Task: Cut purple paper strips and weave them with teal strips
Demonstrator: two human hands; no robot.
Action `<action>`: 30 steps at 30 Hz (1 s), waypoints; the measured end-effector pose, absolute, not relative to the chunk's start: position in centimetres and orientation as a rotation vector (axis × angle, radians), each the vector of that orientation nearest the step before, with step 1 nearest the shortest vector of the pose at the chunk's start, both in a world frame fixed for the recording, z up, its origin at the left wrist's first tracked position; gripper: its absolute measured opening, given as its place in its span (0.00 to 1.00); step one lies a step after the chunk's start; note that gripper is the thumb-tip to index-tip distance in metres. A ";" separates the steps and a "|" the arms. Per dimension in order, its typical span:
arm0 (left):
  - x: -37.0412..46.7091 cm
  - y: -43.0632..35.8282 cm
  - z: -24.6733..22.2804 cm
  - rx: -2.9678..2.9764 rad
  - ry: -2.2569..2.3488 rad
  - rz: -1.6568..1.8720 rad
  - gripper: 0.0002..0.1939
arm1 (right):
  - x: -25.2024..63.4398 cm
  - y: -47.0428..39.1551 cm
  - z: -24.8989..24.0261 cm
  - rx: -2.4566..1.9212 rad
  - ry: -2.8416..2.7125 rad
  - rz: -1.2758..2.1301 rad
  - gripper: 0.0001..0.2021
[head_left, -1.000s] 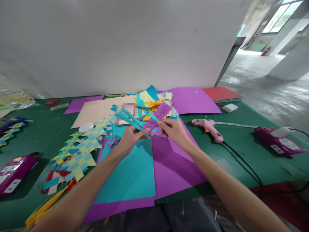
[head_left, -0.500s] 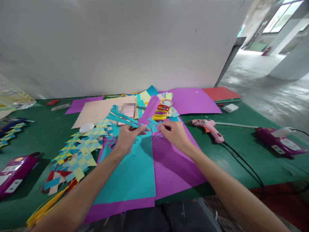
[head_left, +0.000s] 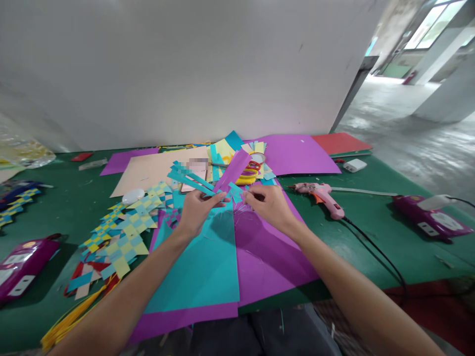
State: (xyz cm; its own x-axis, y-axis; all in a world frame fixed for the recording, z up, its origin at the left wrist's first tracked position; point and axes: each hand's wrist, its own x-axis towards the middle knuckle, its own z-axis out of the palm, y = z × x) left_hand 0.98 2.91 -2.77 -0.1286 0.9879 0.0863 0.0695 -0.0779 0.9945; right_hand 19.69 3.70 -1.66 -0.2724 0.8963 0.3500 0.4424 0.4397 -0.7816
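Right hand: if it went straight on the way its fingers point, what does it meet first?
Past the turquoise strip at its fingertips, the right hand would probably meet the left hand, thumb side first. Depth is unclear in one view; it might pass over or under.

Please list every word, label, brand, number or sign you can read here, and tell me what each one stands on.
No text is readable.
Purple power strip on the left: markings too small to read.
Purple power strip on the right: markings too small to read.
Pink glue gun: any marking is too small to read.
Pink flat item behind the paper strips: partly pixelated, unreadable.
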 end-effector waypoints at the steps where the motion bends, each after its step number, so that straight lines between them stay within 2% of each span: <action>1: 1.0 2.9 -2.7 1.253 1.315 1.336 0.15 | 19.7 3.7 -1.7 -1.130 -1.876 0.706 0.16; 20: 1.1 2.9 -2.6 1.274 1.299 1.309 0.11 | 19.7 3.7 -1.7 -1.153 -1.906 0.701 0.16; 30: 1.2 2.8 -2.5 1.096 1.167 1.307 0.17 | 19.7 4.2 -2.1 -1.110 -1.966 0.720 0.15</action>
State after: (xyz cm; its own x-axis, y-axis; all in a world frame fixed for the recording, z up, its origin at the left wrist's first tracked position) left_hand 1.23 2.82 -2.47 -0.0602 0.9982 -0.0016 -0.1142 -0.0053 0.9934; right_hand 19.75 4.24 -2.13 -0.3398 0.8790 0.3344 0.4554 0.4649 -0.7592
